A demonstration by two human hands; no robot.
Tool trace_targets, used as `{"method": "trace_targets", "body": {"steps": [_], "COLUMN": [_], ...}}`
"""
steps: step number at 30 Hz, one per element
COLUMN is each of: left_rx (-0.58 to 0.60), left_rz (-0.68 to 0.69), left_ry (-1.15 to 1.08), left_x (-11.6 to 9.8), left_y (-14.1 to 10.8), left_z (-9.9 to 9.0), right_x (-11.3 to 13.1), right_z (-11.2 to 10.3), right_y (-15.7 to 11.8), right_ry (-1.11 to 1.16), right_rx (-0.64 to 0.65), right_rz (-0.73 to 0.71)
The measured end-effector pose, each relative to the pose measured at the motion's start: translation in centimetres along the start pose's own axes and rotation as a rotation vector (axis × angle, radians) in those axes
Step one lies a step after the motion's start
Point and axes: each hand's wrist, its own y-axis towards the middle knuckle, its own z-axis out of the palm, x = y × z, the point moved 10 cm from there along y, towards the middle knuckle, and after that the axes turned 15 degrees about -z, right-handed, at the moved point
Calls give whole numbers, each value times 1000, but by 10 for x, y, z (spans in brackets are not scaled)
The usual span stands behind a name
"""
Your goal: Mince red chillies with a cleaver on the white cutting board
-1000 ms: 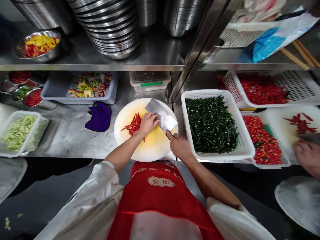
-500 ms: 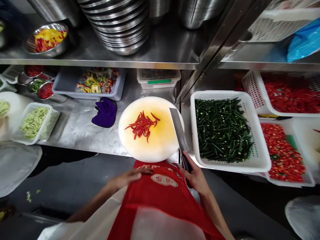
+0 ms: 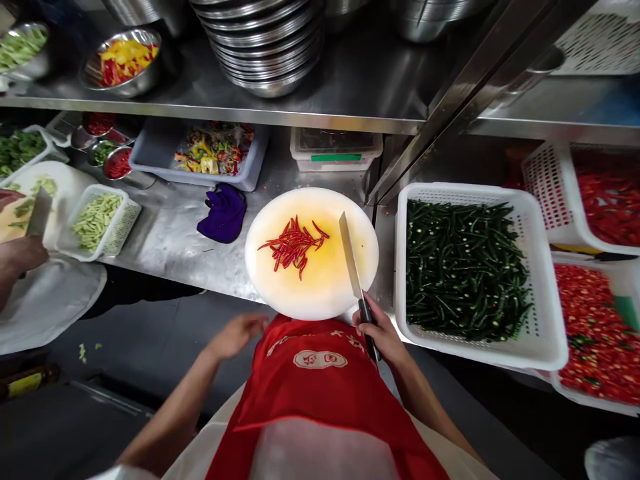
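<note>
My right hand (image 3: 383, 333) is closed round the black handle of a cleaver (image 3: 350, 253), its blade over the right side of a round white cutting board (image 3: 330, 300). A small pile of red chilies (image 3: 295, 245) lies left of the middle of the board, apart from the blade. My left hand (image 3: 240, 335) hangs in the air just off the board's near left edge, beside my red apron (image 3: 320, 387). Its fingers are loosely bent and a little blurred, with nothing visible in them.
White basket of green chilies (image 3: 463, 267) stands right of the board; chopped red chilies (image 3: 595, 320) lie beyond it. Left are a purple cloth (image 3: 223, 213), a grey tub (image 3: 200, 175) and a basket of pale green strips (image 3: 97, 223). A co-worker's hand (image 3: 23, 257) holds a cleaver. A steel shelf (image 3: 360, 120) overhangs.
My left hand has moved left and up, away from the apron. The cleaver's blade has turned more edge-on over the board. The view has shifted, showing the co-worker's hand at the left.
</note>
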Motion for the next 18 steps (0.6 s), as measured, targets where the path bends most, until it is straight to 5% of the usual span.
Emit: {"method": "trace_targets", "body": {"steps": [3, 5, 7, 10, 13, 18], "left_rx": [-284, -441, -428, -324, -351, -404], "left_rz": [233, 408, 505, 533, 490, 412], "left_ry": [-13, 152, 355, 600, 687, 581], "left_x": [-69, -127, -176, -219, -237, -250], "left_y": [46, 80, 119, 159, 170, 174], "left_z": [-77, -100, -89, -52, -38, -44], "right_x": [3, 5, 6, 9, 13, 17], "right_z": [0, -1, -1, 0, 2, 6], "right_y": [2, 1, -1, -2, -2, 3], "right_ry": [-41, -67, -87, -138, -175, -173], "right_rx": [-21, -55, -92, -131, -155, -137], "right_rz": [38, 71, 89, 71, 28, -5]}}
